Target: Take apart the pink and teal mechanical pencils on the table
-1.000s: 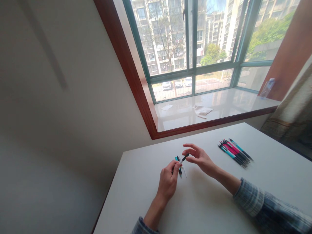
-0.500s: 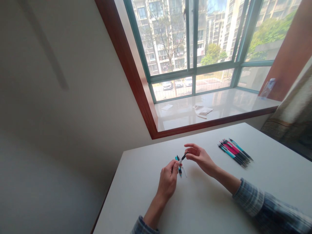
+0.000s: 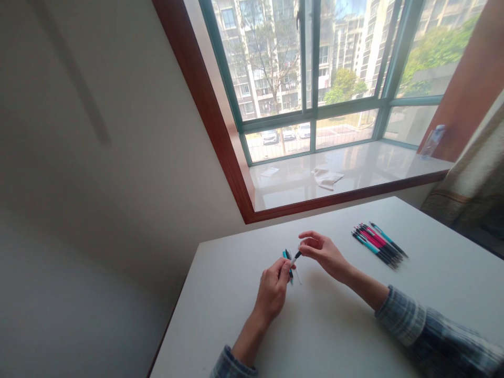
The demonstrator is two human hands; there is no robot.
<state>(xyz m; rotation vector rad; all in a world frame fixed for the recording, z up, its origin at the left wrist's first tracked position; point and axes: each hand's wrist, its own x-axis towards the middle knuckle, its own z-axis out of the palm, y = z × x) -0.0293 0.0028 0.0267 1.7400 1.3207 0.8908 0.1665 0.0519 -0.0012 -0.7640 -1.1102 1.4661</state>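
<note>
A pen (image 3: pixel 293 260) with a white barrel and a black end slants up between my two hands. My left hand (image 3: pixel 271 289) is closed around its lower part, thumb on top. At the upper black end, my right hand (image 3: pixel 326 257) pinches with thumb and index finger, the other fingers loosely curved. On the table just beyond and beneath my left hand lie a teal and black pen (image 3: pixel 285 254) and a thin white stick-like piece (image 3: pixel 298 276). My left fingers partly hide these pieces.
A row of pink, teal and black pens (image 3: pixel 378 245) lies on the white table (image 3: pixel 334 336) to the right. Behind the table is a window ledge (image 3: pixel 287 184) with a crumpled cloth (image 3: pixel 327 178) and a clear bottle (image 3: pixel 432 143). A wall stands at the left.
My right fingertips have closed in a little on the pen's black end. The left hand has hardly moved, and the pens on the table lie as before.
</note>
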